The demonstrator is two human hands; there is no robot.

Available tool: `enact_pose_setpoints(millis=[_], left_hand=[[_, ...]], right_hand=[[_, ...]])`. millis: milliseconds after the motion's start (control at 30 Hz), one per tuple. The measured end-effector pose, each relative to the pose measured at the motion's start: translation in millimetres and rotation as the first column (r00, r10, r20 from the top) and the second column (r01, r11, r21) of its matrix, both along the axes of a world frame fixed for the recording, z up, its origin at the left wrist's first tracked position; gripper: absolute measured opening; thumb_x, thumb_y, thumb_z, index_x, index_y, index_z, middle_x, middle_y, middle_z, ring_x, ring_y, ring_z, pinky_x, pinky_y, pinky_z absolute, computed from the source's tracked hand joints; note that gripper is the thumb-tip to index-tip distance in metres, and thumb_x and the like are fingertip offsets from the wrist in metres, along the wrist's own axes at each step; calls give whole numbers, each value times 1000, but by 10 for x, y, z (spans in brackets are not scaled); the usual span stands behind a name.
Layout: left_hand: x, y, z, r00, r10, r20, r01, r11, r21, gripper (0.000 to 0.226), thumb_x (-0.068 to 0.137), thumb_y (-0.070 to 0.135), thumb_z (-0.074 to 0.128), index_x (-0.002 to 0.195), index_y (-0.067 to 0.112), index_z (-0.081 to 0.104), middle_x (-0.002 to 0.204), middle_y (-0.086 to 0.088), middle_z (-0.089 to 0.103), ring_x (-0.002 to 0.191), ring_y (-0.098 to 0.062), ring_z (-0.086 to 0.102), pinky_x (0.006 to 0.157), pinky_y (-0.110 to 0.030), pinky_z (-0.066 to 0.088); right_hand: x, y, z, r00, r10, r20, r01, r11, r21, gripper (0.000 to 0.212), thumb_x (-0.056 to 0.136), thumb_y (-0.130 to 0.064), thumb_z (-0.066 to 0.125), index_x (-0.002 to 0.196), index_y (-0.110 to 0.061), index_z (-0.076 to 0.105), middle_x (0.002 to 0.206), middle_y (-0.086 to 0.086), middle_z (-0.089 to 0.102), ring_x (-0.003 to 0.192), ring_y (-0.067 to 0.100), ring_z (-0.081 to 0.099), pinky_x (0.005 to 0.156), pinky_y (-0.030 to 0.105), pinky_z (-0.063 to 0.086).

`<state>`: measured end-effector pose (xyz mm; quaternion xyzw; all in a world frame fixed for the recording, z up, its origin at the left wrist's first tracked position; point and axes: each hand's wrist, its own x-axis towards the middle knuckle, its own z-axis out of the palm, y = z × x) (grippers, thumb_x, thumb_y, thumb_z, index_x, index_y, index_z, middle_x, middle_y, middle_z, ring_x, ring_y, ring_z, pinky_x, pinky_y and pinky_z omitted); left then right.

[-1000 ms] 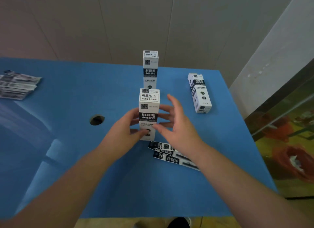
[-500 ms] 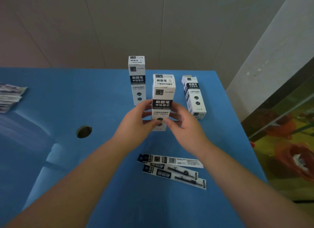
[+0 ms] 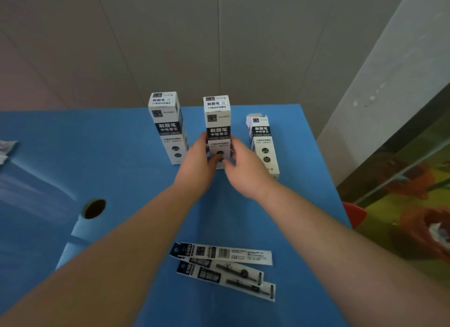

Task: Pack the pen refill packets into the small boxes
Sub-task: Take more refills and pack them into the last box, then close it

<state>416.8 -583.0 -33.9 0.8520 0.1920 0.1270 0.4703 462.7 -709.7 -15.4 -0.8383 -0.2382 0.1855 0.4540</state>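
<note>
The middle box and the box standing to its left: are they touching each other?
Apart. The head view shows a strip of blue table between the middle box and the left box.

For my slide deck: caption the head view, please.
Both hands hold the middle box upright on the blue table.

upright boxes (image 3: 217, 127), flat refill packets (image 3: 224, 265)

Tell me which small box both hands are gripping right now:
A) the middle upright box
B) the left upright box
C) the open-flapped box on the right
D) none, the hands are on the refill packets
A: the left hand and right hand pinch the lower part of the middle upright box, while the refill packets lie untouched nearer the person.
</note>
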Motion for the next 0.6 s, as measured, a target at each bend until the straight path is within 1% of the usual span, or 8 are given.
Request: enact_pose_setpoints(millis=[100,200,300,333,400,467,533,600], left_hand=[[41,3,-18,1000,14,-12,-14,999,37,42,99,6,56,135,27,49,123,9,60,109,-2,53,88,-20,42],[37,3,-57,998,32,-58,-33,999,-9,46,97,8,61,139,24,48,129,9,61,114,-3,55,99,-31,48],[-86,-78,-58,986,92,-142,-108,988,-114,74,92,21,73,153,16,33,143,2,51,127,-13,54,106,-38,46],[-146,-119,-51,979,122,-161,-143,982,-121,79,90,27,76,154,13,31,143,0,49,126,-15,53,102,-35,46],[-276,-222,7,974,158,-165,-173,981,-83,73,89,36,75,147,13,37,132,0,50,115,-14,52,86,-26,45],[-389,-353,84,976,132,-172,-146,987,-69,63,90,40,72,139,15,41,125,0,53,107,-14,53,69,-20,42],[-444,-488,156,980,41,-195,-53,997,-57,62,91,45,70,138,17,41,122,2,55,105,-13,55,64,-17,41],[-425,-615,203,974,-62,-219,56,998,-32,66,91,50,68,141,18,40,124,3,55,108,-11,54,65,-18,41]], right_hand=[[20,-8,-1,1000,14,-11,-14,1000,-4,52,94,-8,46,136,-38,46,131,-12,64,118,14,62,97,39,54],[33,-72,29,998,51,-47,-52,998,-19,50,94,-11,48,136,-38,46,134,-11,63,123,16,60,99,41,54],[7,-233,110,998,60,-26,-60,998,-3,50,96,-14,54,142,-32,47,143,-6,58,132,15,54,107,39,47],[3,-317,148,999,47,-8,-47,999,1,51,98,-14,56,146,-26,45,146,-4,54,134,12,52,107,34,46],[12,-528,209,999,1,41,-1,1000,-3,55,97,-16,61,148,-23,44,145,-6,52,126,8,56,101,27,48],[27,-762,233,994,-43,96,48,997,-52,57,93,-20,66,146,-26,45,140,-9,52,119,7,57,100,29,48],[31,-976,245,985,-81,155,101,987,-126,59,88,-22,70,142,-25,47,142,-6,52,127,10,53,104,35,47],[17,-1173,257,973,-115,199,159,962,-222,63,86,-25,73,143,-21,46,145,-1,49,133,14,49,108,36,44]])
